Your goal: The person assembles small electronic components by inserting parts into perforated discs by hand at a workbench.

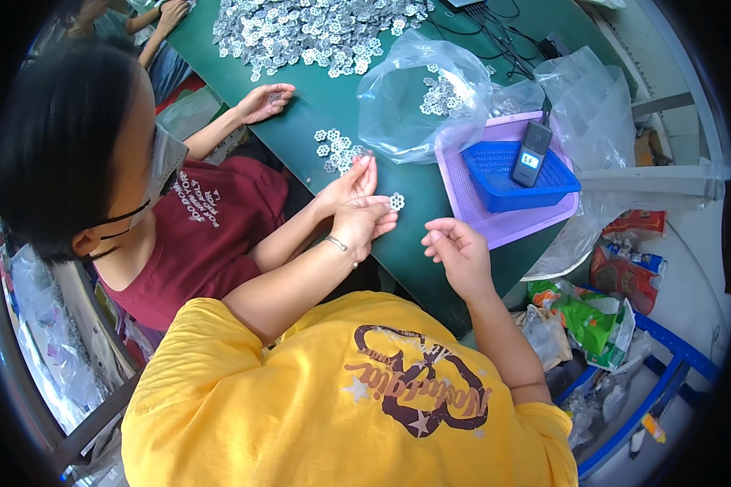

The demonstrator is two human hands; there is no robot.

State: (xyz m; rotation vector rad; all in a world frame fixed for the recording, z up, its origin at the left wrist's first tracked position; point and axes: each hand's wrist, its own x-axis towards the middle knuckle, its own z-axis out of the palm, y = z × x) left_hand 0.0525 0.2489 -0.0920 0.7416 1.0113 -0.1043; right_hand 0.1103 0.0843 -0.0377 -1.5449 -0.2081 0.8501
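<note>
My left hand (362,225) pinches a small flower-shaped metal piece (396,201) with holes between thumb and fingers, just over the green table (414,243). To its right, my right hand (461,253) is raised near the table edge, fingers loosely bent and apart, with nothing visible in them. A co-worker in a dark red shirt sits at my left. One of that person's hands (356,180) is right beside my left hand, by a small group of similar metal pieces (333,148). The co-worker's other hand (266,102) rests farther back over the table.
A large heap of metal pieces (300,36) covers the far table. A clear plastic bag (390,97) holds more pieces. On a purple tray (508,231) stands a blue basket (495,199) with a black handheld device (531,154). Cables (495,36) lie behind; a blue metal frame (674,349) stands lower right.
</note>
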